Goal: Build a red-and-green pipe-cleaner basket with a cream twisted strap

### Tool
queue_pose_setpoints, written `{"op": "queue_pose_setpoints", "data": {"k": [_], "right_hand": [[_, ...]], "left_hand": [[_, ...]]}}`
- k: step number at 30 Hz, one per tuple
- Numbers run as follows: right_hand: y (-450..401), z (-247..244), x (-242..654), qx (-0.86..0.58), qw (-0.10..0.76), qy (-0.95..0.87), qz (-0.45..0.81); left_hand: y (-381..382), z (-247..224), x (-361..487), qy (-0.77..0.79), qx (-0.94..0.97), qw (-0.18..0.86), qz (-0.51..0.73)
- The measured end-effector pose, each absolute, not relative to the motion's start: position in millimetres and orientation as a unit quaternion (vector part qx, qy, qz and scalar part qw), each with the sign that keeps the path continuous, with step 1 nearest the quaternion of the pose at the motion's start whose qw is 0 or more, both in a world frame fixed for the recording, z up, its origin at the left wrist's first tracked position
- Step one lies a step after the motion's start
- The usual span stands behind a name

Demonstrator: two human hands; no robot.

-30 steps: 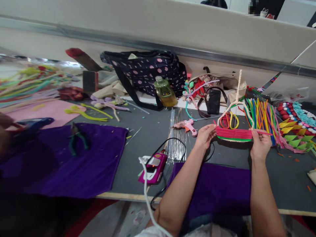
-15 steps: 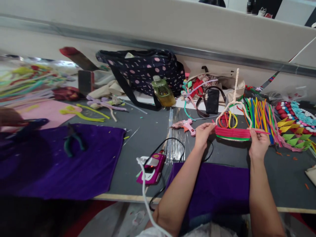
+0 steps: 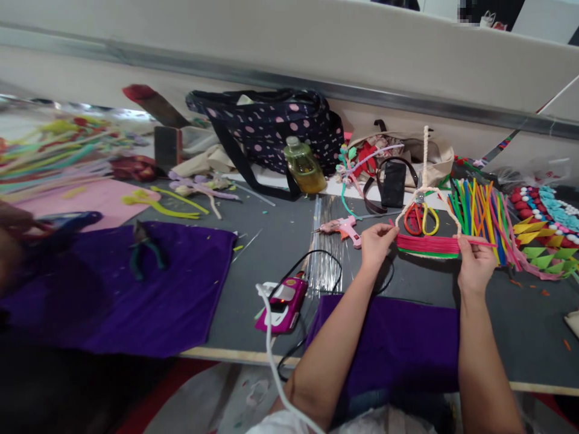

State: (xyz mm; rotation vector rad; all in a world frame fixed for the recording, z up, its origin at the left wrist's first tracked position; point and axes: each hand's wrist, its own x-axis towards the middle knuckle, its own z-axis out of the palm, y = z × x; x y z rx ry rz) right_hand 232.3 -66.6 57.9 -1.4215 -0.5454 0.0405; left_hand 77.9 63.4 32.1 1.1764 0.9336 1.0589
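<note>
A small hanger-shaped frame of twisted white stems (image 3: 425, 175) is held upright above the table. Pink stems (image 3: 427, 245) run side by side across its lower part, over a green strip (image 3: 427, 254) at the bottom. My left hand (image 3: 379, 246) pinches the left corner, where a pink end pokes out. At the right corner my right hand (image 3: 476, 262) is closed on the frame, and another pink end sticks out past its fingers. Behind the frame's opening lie scissors (image 3: 421, 219) with red and yellow handles. A pink glue gun (image 3: 341, 229) lies left of my left hand.
Coloured stems (image 3: 479, 211) lie to the right, beside beaded and folded pieces (image 3: 543, 241). A magenta power unit (image 3: 284, 304) with cables and clear sticks (image 3: 328, 271) sit left of my arm. Pliers (image 3: 143, 250) rest on purple cloth (image 3: 181, 301), near a co-worker's hand (image 3: 13, 223).
The view has shifted slightly, so the table's things appear a little further right. My hands keep their hold on the frame, whose top stem leans slightly more left. The co-worker's hand has moved.
</note>
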Motion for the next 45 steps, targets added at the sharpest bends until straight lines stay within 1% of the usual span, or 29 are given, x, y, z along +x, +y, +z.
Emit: {"op": "queue_pose_setpoints", "data": {"k": [4, 15, 20, 29, 34, 37, 45], "right_hand": [[-67.4, 56.3, 233.2, -0.648, 0.716, -0.257, 0.011], [-67.3, 54.8, 235.8, -0.637, 0.728, -0.253, 0.024], [-67.5, 52.5, 243.3, -0.626, 0.746, -0.221, 0.051], [-71.0, 50.0, 254.3, -0.617, 0.76, -0.173, 0.11], [-70.9, 48.1, 256.2, -0.603, 0.772, -0.152, 0.131], [-70.5, 47.7, 255.7, -0.601, 0.772, -0.149, 0.144], [-72.2, 47.8, 257.1, -0.602, 0.758, -0.159, 0.194]], "left_hand": [[63.2, 31.5, 77.0, 0.407, 0.541, 0.578, 0.455], [63.1, 34.0, 72.6, 0.398, 0.597, 0.548, 0.431], [66.6, 32.5, 71.4, 0.391, 0.577, 0.588, 0.411], [61.8, 55.4, 68.4, 0.337, 0.498, 0.69, 0.403], [59.7, 57.0, 69.4, 0.32, 0.457, 0.726, 0.401], [58.3, 56.0, 71.1, 0.324, 0.459, 0.723, 0.403], [59.9, 51.8, 72.9, 0.334, 0.503, 0.674, 0.426]]}}
